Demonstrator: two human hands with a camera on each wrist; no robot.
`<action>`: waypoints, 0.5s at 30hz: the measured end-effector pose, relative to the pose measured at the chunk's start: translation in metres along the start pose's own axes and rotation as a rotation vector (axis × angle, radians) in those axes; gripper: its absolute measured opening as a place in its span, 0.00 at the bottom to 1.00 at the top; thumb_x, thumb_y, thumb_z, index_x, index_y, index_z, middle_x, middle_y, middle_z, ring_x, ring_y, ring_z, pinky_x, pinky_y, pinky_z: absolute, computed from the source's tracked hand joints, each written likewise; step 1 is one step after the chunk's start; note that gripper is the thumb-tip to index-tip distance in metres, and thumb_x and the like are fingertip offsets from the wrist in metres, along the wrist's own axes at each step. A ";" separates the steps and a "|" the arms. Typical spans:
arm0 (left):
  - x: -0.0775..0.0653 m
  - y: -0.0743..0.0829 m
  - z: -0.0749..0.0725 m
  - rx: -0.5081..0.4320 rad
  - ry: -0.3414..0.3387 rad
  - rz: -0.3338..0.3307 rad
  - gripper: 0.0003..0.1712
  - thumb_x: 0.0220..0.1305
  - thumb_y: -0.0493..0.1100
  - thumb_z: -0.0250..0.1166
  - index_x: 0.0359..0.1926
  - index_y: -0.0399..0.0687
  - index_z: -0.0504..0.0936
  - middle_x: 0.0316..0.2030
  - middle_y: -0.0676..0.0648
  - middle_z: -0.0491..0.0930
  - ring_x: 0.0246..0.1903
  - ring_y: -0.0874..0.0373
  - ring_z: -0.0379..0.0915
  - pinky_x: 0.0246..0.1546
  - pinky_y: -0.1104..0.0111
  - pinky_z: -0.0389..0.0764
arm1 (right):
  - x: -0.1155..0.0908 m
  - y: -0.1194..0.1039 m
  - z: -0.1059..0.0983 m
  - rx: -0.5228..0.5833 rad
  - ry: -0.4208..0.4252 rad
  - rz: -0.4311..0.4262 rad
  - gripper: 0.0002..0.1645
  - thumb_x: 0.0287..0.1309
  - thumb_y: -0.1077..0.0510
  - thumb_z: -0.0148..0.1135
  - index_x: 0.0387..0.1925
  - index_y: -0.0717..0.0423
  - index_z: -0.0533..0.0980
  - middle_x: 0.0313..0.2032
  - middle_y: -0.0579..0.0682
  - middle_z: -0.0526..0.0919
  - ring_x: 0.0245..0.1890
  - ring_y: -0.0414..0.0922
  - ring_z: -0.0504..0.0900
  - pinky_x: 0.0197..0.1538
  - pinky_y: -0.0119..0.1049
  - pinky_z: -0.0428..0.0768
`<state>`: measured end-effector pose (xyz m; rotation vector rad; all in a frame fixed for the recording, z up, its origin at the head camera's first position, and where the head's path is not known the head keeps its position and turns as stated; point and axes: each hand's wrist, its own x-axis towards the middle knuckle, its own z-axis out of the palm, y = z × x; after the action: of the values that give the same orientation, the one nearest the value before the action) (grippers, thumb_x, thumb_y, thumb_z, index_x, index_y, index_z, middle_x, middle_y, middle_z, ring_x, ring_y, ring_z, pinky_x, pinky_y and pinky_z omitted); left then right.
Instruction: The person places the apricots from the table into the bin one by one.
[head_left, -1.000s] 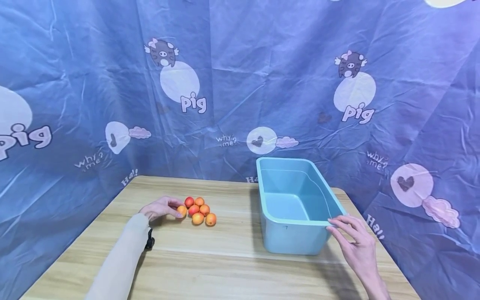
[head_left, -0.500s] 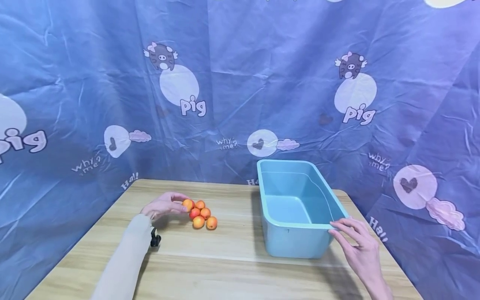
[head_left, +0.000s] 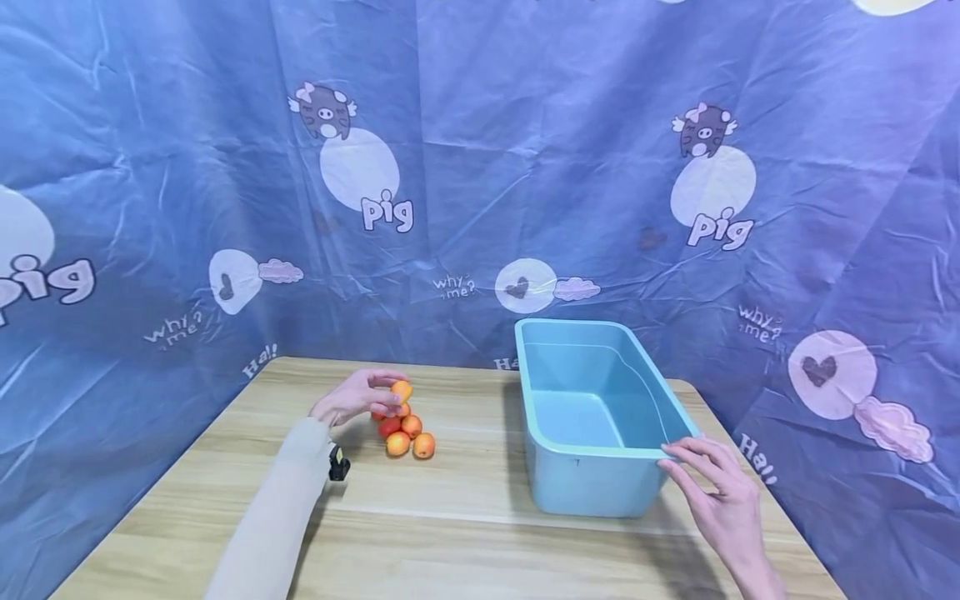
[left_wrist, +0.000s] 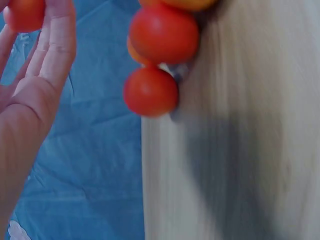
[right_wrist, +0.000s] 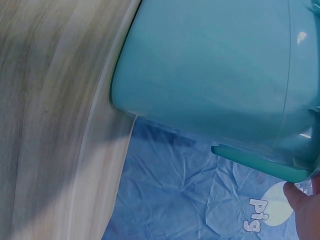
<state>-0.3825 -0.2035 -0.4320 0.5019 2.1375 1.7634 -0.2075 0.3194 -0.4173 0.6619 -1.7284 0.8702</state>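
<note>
In the head view my left hand [head_left: 358,397] pinches a small round orange fruit [head_left: 402,392] between fingertips and thumb, raised over the far side of a cluster. The held fruit [left_wrist: 25,15] shows redder at the top left corner of the left wrist view. Several more orange and red fruits [head_left: 397,444] lie bunched on the table below, some partly hidden by my hand. To the right stands a deep light-blue plastic bin [head_left: 588,483], nothing visible inside. My right hand [head_left: 718,496] grips its near right rim corner, thumb outside below the rim [right_wrist: 262,164].
The wooden table [head_left: 420,542] carries the bin on its right part, close to the back edge. A blue cloth curtain [head_left: 465,167] with pig prints hangs behind and on both sides. A black device [head_left: 339,463] sits at my left wrist.
My left hand has lifted the orange fruit from the left of the cluster and moved it rightward and up, over the back of the bunch. My right hand stays on the bin's rim.
</note>
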 end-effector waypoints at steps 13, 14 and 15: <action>0.013 0.015 0.015 0.053 0.008 0.046 0.35 0.56 0.36 0.72 0.65 0.39 0.71 0.59 0.38 0.77 0.47 0.39 0.82 0.54 0.54 0.80 | -0.007 0.009 -0.001 -0.008 -0.006 0.013 0.14 0.45 0.57 0.76 0.33 0.62 0.86 0.35 0.55 0.84 0.50 0.35 0.78 0.64 0.26 0.70; 0.015 0.016 0.017 0.052 -0.003 0.059 0.35 0.56 0.37 0.72 0.65 0.38 0.71 0.58 0.37 0.77 0.48 0.37 0.82 0.55 0.51 0.79 | -0.007 0.010 -0.002 -0.013 -0.004 0.016 0.14 0.45 0.57 0.76 0.33 0.62 0.86 0.35 0.55 0.84 0.50 0.35 0.78 0.64 0.26 0.70; 0.018 0.019 0.019 0.047 -0.014 0.070 0.34 0.57 0.37 0.72 0.64 0.38 0.71 0.57 0.37 0.78 0.48 0.37 0.81 0.56 0.47 0.77 | -0.008 0.010 -0.003 -0.015 -0.002 0.019 0.13 0.45 0.57 0.76 0.33 0.62 0.86 0.35 0.55 0.84 0.50 0.35 0.78 0.64 0.27 0.70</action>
<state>-0.3886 -0.1756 -0.4177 0.6065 2.1815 1.7448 -0.2111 0.3274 -0.4262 0.6377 -1.7437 0.8689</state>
